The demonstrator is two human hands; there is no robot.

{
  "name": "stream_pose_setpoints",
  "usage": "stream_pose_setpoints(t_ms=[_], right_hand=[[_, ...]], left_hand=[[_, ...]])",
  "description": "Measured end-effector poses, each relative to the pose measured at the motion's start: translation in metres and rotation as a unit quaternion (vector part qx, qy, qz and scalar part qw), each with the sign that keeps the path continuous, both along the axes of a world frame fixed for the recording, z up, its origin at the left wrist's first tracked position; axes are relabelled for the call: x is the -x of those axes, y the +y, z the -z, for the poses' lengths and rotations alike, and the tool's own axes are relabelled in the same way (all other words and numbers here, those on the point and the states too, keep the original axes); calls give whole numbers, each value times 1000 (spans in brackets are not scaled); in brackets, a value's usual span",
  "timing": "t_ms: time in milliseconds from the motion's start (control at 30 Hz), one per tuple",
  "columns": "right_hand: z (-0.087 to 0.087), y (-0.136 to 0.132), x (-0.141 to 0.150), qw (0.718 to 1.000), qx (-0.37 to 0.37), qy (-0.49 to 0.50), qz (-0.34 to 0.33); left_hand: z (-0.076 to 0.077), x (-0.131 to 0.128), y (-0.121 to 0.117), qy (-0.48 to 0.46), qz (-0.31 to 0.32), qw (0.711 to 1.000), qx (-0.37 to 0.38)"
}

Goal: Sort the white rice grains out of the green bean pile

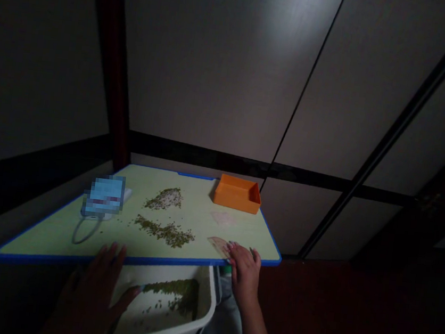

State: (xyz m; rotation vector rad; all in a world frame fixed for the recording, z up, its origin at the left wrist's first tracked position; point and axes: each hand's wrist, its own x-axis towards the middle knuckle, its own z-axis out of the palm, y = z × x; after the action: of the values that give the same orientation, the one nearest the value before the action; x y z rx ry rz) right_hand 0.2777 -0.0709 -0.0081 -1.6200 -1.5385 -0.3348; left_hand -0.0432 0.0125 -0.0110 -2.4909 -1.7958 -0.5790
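My left hand [91, 291] is in shadow at the table's near edge, fingers stretched out and thumb apart, reaching over the left side of a white plastic bin [208, 294]. Green seed-like bits [180, 291] lie in the bin, heaped toward its back right. At the front right of the table, my right hand [245, 266] has its fingertips closed on a clear, pinkish half-round plate [218, 245], like a protractor, which lies flat on the surface. Two spread piles of similar bits sit on the table: a greenish near pile [167, 232] and a paler far pile [166, 198].
An orange open box [237, 196] stands at the table's back right, with a faint pinkish clear piece [224, 219] before it. A blurred-out device [103, 196] with a cable [85, 237] rests at left. The blue-edged table [58, 234] backs onto grey panels [216, 80].
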Motion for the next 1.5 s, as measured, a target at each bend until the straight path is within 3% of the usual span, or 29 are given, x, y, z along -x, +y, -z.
stream_pose_setpoints(t_ms=[100,233,300,367,433,467,633,833,933,1000,1100,1200,1267,1400,1500], right_hand=[[-14,3,1,991,-80,100,-32],[-58,28,-1,944,-134,297,-51],[-77,52,-4,908,-139,385,-92],[-88,77,-5,853,-105,483,-167],[-88,97,-5,806,-91,557,-176],[-84,104,-4,799,-100,570,-166],[-63,106,1,793,-121,577,-150],[-59,98,6,817,-76,549,-161],[-58,98,5,823,-60,542,-159],[-57,98,4,826,-54,539,-155],[-56,98,3,830,-46,535,-151],[-55,96,2,831,-46,535,-146],[-55,94,3,829,-45,538,-145],[-52,90,3,820,-41,549,-155],[-47,91,0,817,-48,554,-154]], left_hand=[[-1,2,0,17,2,1000,18],[-5,4,0,26,15,999,14],[-5,5,0,22,21,999,11],[-2,8,2,17,22,1000,5],[1,10,4,19,28,999,3],[2,11,5,24,38,999,6],[0,10,7,16,36,999,0],[-14,1,-2,-23,26,999,20],[-25,-4,-9,-96,16,994,57],[-33,-6,-12,-196,31,975,98],[-48,-9,-11,-261,12,958,118],[-73,-9,-6,-363,1,920,147],[-94,-9,-2,-457,7,871,177],[-127,-14,12,-652,15,723,228],[-132,-24,32,-756,-20,611,235]])
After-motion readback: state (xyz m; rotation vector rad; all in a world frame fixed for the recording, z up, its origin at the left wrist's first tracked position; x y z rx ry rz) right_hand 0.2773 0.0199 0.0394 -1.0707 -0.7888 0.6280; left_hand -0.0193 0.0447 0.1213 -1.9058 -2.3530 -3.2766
